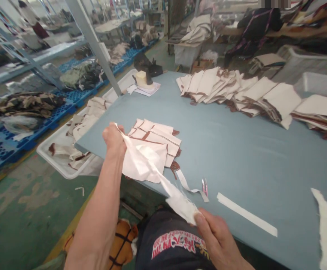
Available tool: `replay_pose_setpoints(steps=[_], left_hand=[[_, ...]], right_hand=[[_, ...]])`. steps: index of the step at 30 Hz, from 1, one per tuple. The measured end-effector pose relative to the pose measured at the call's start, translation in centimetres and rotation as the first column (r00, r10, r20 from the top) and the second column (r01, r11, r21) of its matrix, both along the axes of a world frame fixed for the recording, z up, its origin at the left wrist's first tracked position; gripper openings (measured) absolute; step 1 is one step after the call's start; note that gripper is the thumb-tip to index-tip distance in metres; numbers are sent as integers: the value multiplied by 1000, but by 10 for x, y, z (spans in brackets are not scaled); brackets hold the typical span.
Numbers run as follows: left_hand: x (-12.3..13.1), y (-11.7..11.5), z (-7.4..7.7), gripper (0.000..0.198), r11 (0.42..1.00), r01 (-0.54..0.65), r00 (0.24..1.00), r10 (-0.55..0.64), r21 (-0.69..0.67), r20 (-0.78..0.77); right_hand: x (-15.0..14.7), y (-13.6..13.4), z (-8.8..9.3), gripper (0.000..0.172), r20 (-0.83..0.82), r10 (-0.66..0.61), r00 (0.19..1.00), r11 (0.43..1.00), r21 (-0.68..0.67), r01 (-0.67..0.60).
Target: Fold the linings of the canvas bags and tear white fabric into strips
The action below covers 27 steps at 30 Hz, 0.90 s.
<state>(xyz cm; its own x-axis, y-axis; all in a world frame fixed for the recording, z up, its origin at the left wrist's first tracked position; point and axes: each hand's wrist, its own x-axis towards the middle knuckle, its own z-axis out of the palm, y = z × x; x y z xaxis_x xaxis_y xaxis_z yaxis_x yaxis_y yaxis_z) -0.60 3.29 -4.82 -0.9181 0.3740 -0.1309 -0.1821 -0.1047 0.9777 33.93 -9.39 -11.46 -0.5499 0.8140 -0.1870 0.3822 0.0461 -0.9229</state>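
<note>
A strip of white fabric (pixel 163 183) stretches between my two hands, slanting across the table's front edge. My left hand (pixel 114 139) is closed on its upper end, above the left side of the table. Its lower end is pinched in my right hand (pixel 215 234), close to my body. Behind the strip lies a small pile of cream fabric pieces (pixel 154 150) with brown edging; the strip partly covers it. A narrow white ribbon (pixel 190 187) trails from the pile toward small pink-handled thread snips (pixel 205 186).
On the blue-grey table (pixel 236 157) lie a flat white strip (pixel 247 213) and a ragged white piece (pixel 326 225). Stacked cream pieces (pixel 236 90) line the far side. A white bin (pixel 67 167) holding more pieces stands left, beside a metal post (pixel 96 45).
</note>
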Motion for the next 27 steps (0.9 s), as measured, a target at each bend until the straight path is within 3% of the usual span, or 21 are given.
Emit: replay_pose_setpoints(steps=[2,4,8,10,14,17,20,23,27], left_hand=[[1,15,5,33,1000,5,1000,-5,-12,-9],[13,25,13,32,997,82,997,-82,-11,3],[60,36,39,33,954,299,954,-299,0,33],[84,40,55,31,914,406,912,-406,15,56],[123,43,84,35,808,586,800,-589,57,117],[145,44,101,41,787,615,772,-613,45,168],[159,45,113,45,803,596,782,-588,30,208],[161,43,123,46,792,605,766,-606,75,214],[151,37,130,44,741,653,692,-667,154,274]], right_hand=[[11,4,-4,48,29,-43,999,999,0,43],[22,11,-6,48,36,-43,998,999,-11,43],[39,39,-6,44,17,193,981,980,37,-193],[46,56,-4,37,50,244,968,963,104,-248],[49,90,1,40,52,170,984,924,340,-177],[40,109,10,43,-17,91,996,896,438,-74],[25,120,22,41,-72,-21,997,924,380,47],[10,126,33,24,-117,-82,990,964,241,108],[-13,139,43,50,-209,-37,977,999,-41,29]])
